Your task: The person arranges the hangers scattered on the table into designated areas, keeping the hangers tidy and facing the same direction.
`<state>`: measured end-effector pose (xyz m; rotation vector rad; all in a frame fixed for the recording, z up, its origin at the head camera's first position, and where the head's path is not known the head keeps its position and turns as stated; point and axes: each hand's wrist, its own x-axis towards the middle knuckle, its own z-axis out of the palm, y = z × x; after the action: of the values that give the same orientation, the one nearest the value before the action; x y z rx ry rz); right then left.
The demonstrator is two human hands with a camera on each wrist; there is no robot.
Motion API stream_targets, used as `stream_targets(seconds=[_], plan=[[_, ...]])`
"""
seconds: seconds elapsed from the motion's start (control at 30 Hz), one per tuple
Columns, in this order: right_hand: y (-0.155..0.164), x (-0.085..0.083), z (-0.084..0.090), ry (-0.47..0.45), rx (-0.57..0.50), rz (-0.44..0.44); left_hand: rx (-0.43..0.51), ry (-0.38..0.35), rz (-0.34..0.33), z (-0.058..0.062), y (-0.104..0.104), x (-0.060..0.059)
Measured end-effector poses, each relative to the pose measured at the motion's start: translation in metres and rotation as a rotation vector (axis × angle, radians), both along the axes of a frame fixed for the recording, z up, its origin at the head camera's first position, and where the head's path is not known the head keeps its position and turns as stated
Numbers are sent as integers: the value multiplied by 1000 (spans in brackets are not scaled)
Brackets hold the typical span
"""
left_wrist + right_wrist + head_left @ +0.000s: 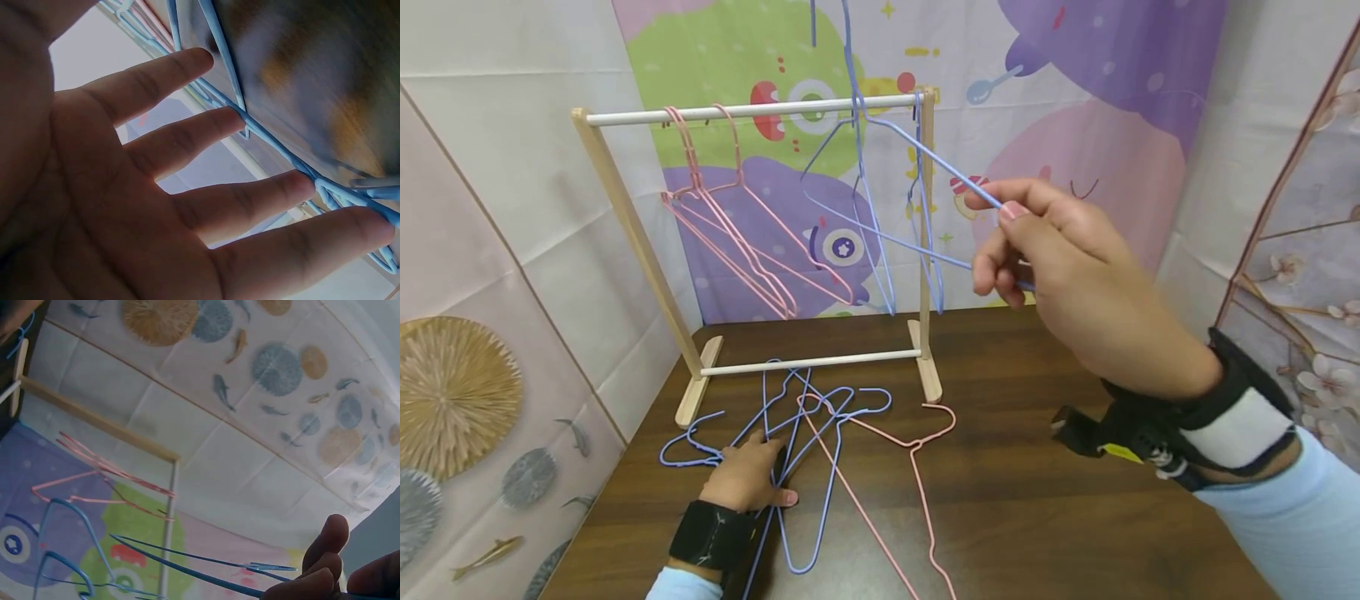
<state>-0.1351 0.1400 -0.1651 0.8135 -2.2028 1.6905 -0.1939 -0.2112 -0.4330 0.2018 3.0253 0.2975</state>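
My right hand (pixel 1075 275) pinches the arm of a blue hanger (pixel 936 147) between thumb and forefinger, its other fingers curled near the lower bar. This hanger's neck overlaps the rack's rod (pixel 808 108) in the head view; its hook rises above the rod. In the right wrist view, the hanger (pixel 206 577) runs leftward from the fingertips. My left hand (pixel 745 475) rests on a pile of blue hangers (pixel 838 446) lying on the table. Its fingers are spread and nearly straight, fingertips at a blue hanger wire (pixel 275 143) in the left wrist view.
Several pink hangers (pixel 737 150) hang toward the left of the wooden rack, and blue ones (pixel 919 154) near its right post (pixel 927 275). A pink hanger (pixel 921 483) lies on the table (pixel 1045 517) beside the blue pile. Printed cloths (pixel 1112 83) stand behind and at both sides.
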Motion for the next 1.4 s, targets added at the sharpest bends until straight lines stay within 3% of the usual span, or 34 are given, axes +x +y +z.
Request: stream_targets(seconds=[0.07, 0.4, 0.6, 0.8, 1.13, 1.4], plan=[[-8, -4, 1, -6, 34, -23, -2, -1, -1, 1, 1, 0], [-63, -49, 18, -127, -39, -51, 8, 5, -3, 2, 0, -1], [-91, -74, 27, -120, 71, -111, 14, 11, -2, 2, -1, -1], [-111, -92, 28, -99, 88, -123, 25, -2, 13, -1, -2, 0], [-128, -114, 23, -88, 124, -174, 25, 2, 8, -2, -1, 2], [-133, -108, 11, -101, 140, -173, 27, -10, 20, -1, 1, 2]])
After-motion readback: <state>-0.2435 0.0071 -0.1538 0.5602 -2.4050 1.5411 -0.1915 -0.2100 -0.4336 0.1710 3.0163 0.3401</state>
